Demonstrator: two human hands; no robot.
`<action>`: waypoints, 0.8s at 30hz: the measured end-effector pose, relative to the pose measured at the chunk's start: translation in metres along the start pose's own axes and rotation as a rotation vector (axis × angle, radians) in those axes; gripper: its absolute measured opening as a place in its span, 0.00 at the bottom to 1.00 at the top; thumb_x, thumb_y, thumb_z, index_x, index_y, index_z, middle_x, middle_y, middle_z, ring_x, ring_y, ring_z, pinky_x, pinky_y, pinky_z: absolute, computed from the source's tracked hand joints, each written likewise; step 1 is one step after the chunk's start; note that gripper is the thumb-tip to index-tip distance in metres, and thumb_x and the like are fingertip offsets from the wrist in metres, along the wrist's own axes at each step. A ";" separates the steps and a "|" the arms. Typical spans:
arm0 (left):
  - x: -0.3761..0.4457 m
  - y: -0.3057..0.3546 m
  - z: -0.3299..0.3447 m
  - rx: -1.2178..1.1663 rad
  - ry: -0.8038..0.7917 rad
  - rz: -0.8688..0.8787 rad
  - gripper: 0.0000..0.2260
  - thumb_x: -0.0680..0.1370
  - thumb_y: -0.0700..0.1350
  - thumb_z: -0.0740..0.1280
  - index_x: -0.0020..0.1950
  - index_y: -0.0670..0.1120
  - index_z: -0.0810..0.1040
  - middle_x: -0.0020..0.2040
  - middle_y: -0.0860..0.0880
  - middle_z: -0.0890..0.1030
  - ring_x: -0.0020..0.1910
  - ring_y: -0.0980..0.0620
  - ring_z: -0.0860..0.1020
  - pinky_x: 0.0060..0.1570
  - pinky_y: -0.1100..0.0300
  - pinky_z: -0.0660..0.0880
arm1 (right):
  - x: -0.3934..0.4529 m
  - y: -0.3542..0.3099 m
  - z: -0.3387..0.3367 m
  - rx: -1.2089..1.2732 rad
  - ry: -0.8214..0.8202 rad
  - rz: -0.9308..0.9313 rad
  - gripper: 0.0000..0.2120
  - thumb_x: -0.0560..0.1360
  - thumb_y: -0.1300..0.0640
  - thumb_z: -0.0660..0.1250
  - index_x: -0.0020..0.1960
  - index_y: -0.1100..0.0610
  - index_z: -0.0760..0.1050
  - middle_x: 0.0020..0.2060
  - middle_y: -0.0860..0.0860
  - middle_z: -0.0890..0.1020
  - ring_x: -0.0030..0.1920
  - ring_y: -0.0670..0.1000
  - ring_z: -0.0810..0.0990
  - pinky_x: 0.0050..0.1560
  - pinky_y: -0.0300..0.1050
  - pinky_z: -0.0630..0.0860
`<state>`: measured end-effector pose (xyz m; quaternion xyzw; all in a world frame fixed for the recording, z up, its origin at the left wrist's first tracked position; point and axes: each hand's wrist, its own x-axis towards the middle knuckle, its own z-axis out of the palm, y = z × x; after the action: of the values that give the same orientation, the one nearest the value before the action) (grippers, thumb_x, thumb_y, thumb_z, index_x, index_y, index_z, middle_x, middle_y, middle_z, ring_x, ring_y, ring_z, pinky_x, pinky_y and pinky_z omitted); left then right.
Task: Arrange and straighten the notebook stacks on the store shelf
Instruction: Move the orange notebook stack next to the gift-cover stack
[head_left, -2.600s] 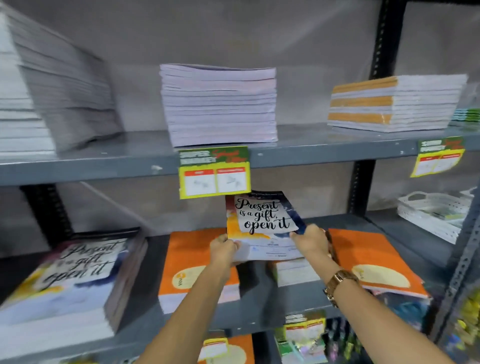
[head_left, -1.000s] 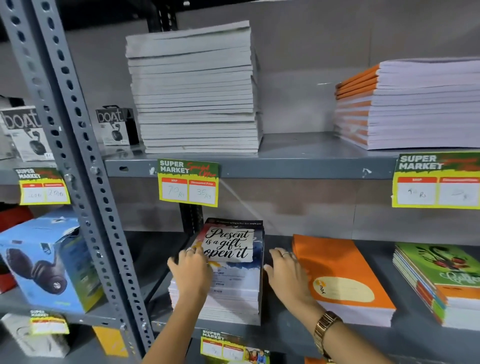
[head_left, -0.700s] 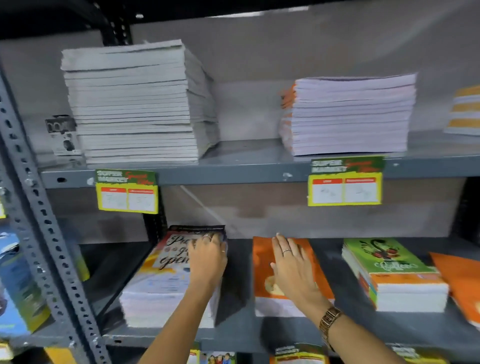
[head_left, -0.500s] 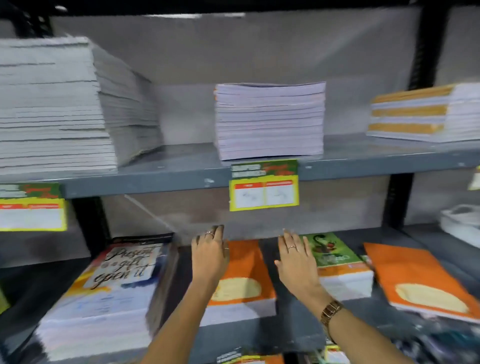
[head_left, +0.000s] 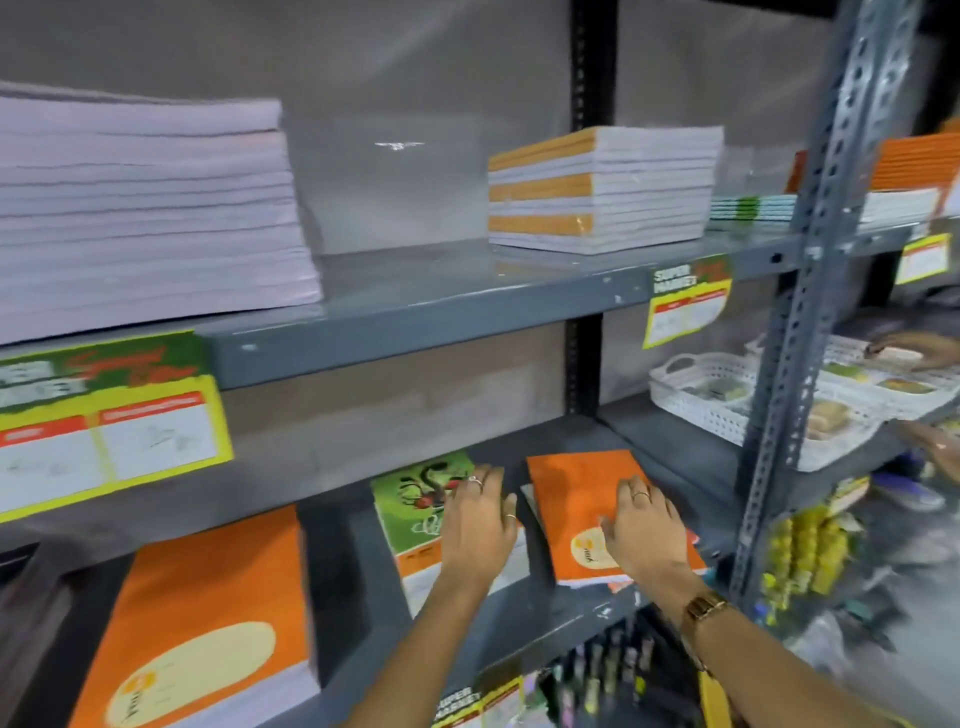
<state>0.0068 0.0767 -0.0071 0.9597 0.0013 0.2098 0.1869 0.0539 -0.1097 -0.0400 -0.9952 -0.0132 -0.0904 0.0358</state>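
Note:
On the lower grey shelf (head_left: 670, 447) lie three notebook stacks: a large orange stack (head_left: 202, 623) at the left, a green-covered stack (head_left: 410, 499) in the middle, and a thin, skewed orange stack (head_left: 571, 499) at the right. My left hand (head_left: 478, 530) rests flat, fingers apart, on the green stack's right side. My right hand (head_left: 641, 535) lies flat on the right orange stack's cover, a gold watch on its wrist. Neither hand grips anything.
The upper shelf (head_left: 441, 306) carries a tall pale stack (head_left: 145, 208) and an orange-and-white stack (head_left: 602, 192). Yellow price tags (head_left: 109, 431) hang from its edge. A perforated upright (head_left: 810, 291) stands at the right, with white baskets (head_left: 727, 395) and another person's hands (head_left: 919, 348) beyond it.
My view and both hands have shifted right along the lower shelf. The left hand went from the orange stack to the green one, the right hand from the green one to the far-right orange stack.

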 end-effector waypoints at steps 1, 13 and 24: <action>0.000 0.005 0.007 -0.009 -0.021 0.011 0.18 0.80 0.46 0.55 0.70 0.44 0.65 0.70 0.45 0.69 0.66 0.46 0.70 0.67 0.55 0.64 | 0.001 0.006 0.002 -0.008 -0.036 0.032 0.31 0.78 0.45 0.55 0.72 0.62 0.54 0.72 0.57 0.62 0.70 0.58 0.63 0.69 0.52 0.64; -0.008 0.070 0.084 -0.122 -0.350 -0.304 0.24 0.77 0.34 0.57 0.72 0.37 0.55 0.67 0.36 0.69 0.61 0.39 0.74 0.58 0.50 0.72 | 0.022 0.042 0.012 0.204 -0.324 0.416 0.54 0.63 0.33 0.70 0.72 0.66 0.52 0.70 0.59 0.65 0.67 0.58 0.69 0.60 0.51 0.73; -0.001 0.074 0.064 -0.509 -0.193 -0.431 0.16 0.74 0.35 0.62 0.62 0.41 0.71 0.55 0.39 0.81 0.53 0.40 0.78 0.52 0.51 0.77 | 0.013 0.026 0.005 0.224 0.042 0.428 0.17 0.73 0.61 0.65 0.59 0.62 0.64 0.61 0.57 0.74 0.62 0.56 0.72 0.58 0.49 0.69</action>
<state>0.0261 -0.0152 -0.0342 0.8753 0.1340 0.0673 0.4597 0.0680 -0.1347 -0.0440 -0.9630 0.1886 -0.0995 0.1645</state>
